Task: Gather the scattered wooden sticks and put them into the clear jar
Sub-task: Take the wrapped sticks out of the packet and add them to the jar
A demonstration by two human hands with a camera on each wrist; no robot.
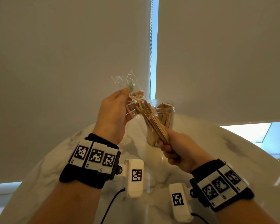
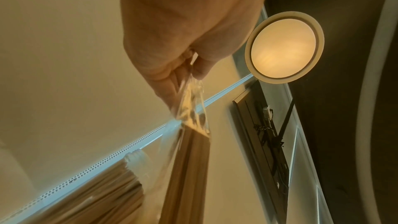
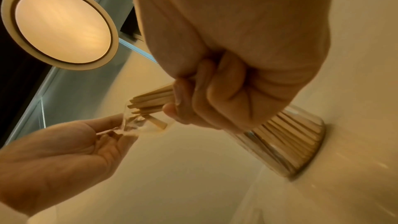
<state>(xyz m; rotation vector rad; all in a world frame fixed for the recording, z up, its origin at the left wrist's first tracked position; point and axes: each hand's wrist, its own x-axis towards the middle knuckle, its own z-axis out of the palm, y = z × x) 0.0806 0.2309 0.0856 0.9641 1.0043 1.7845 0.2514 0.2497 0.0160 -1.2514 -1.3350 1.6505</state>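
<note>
While the right hand (image 1: 176, 147) clenches the lower end of a bundle of wooden sticks (image 1: 153, 122), the left hand (image 1: 115, 110) pinches a crinkled clear wrapper (image 1: 129, 88) that covers the bundle's upper end, both raised above the desk (image 1: 217, 151). Thumb and fingers (image 2: 168, 83) of the left hand close narrowly on the film alone; the right-hand fingers (image 3: 215, 98) curl fully round the sticks. The clear jar (image 1: 166, 117) stands upright at about 12 o'clock from the right hand, just behind the bundle, open-mouthed and already packed with sticks. Likely faults: thin film may slip or tear from the pinch; a sharp pull may drag loose sticks out of the fist and scatter them; the bundle's tilted upper end, close to the jar, could knock the rim and tip it. Crowding inside the jar may block new sticks from seating. Open room lies at 3 and 9 o'clock over the marble surface; the desk's curved edge runs near at 3 o'clock, and a roller blind (image 1: 71, 62) with its bead chain (image 1: 151, 46) closes the space at 12 o'clock.
</note>
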